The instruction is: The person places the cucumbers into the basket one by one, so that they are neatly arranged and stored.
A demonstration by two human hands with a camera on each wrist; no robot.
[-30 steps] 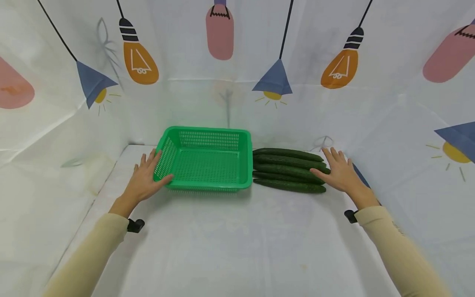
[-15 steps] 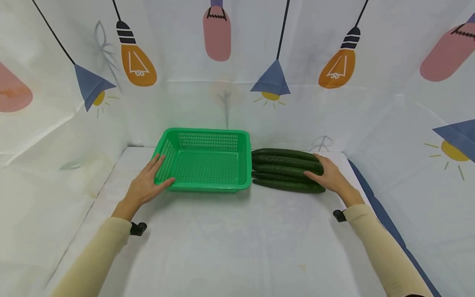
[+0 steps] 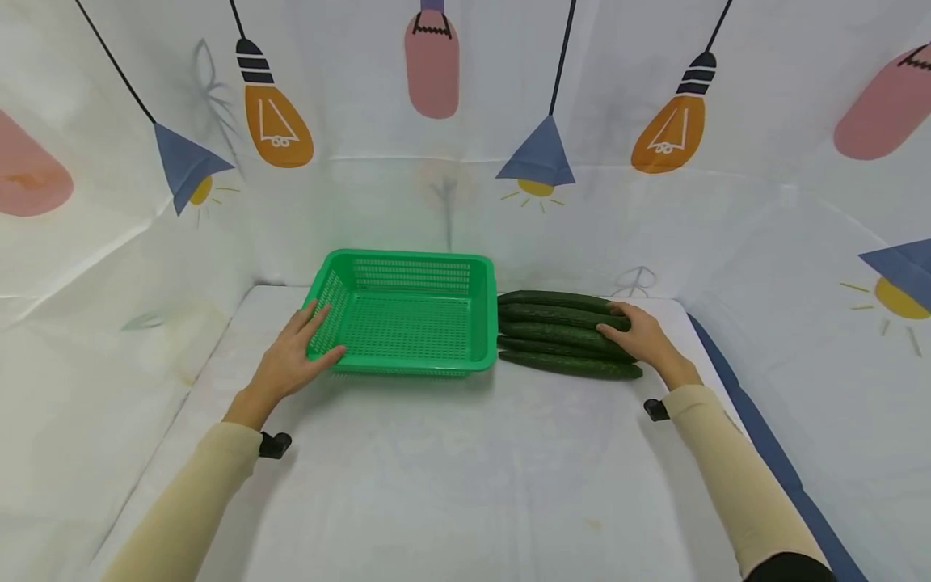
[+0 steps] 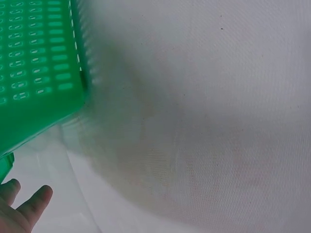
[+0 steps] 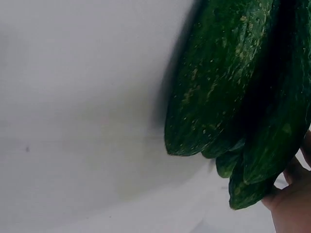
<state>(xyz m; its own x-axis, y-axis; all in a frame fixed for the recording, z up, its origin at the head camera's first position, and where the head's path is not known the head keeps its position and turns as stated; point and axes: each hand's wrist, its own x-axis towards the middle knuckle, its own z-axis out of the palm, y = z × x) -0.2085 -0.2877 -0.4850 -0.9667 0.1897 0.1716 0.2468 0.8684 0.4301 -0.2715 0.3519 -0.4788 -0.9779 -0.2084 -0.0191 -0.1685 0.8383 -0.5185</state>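
Observation:
In the head view my left hand (image 3: 287, 360) lies at the left wall of a green plastic basket (image 3: 483, 356), fingers spread over its rim and thumb along the front left corner. The left wrist view shows the basket's slotted side (image 4: 43, 92) and two fingertips (image 4: 41, 196). Several long dark green cucumbers (image 3: 563, 364) lie side by side just right of the basket. My right hand (image 3: 650, 343) grips the right end of a cucumber (image 3: 567, 315) near the back of the row, thumb in front and fingers behind. In the right wrist view, cucumber ends (image 5: 209, 97) partly hide that hand.
A white cloth covers the table (image 3: 451, 477). White sheeting printed with lamps and bulbs (image 3: 669, 133) rises at the back and sides. Blue fabric (image 3: 764, 436) shows along the table's right edge.
My right hand has moved left and down onto the cucumbers' right ends, and its fingers have closed in. The left hand has shifted slightly at the basket's rim. Basket and cucumbers stay put.

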